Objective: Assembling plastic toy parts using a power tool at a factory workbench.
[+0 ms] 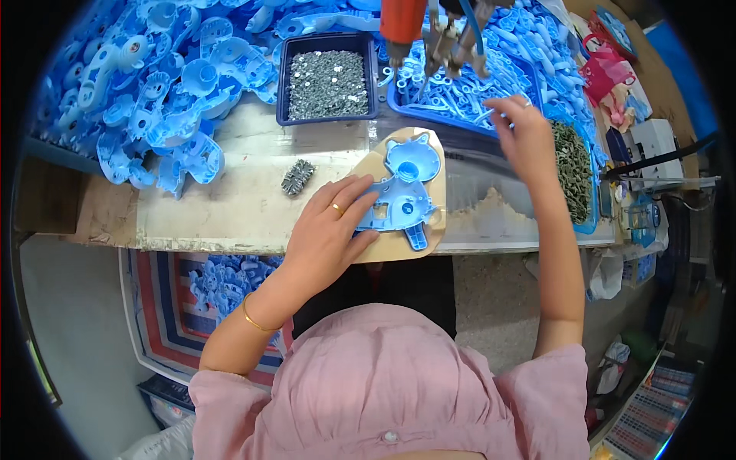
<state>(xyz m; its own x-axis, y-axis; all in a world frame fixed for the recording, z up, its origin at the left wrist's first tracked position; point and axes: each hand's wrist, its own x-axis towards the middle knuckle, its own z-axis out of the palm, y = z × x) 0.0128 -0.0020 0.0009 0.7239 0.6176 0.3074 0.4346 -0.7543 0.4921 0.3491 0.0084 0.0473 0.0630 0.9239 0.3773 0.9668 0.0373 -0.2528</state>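
A light-blue plastic shell (407, 201), open side up with a round cup at its upper end, lies on a tan board (435, 165) at the table's front edge. My left hand (331, 217) holds the shell's left side, fingers over it and thumb along its lower edge. That side is partly hidden under the fingers. Over the near right rim of a blue tray (460, 126) of small looped blue parts (437, 90), my right hand (525, 138) is closed in a pinch. A small blue plastic part (484, 117) shows at its fingertips.
A dark bin of small metal screws (330, 84) stands behind the board. A screw cluster (298, 177) lies left of it. Blue shells (176, 84) are heaped at far left. An orange power driver (402, 27) hangs overhead. Another tray (571, 172) holds dark greenish pieces.
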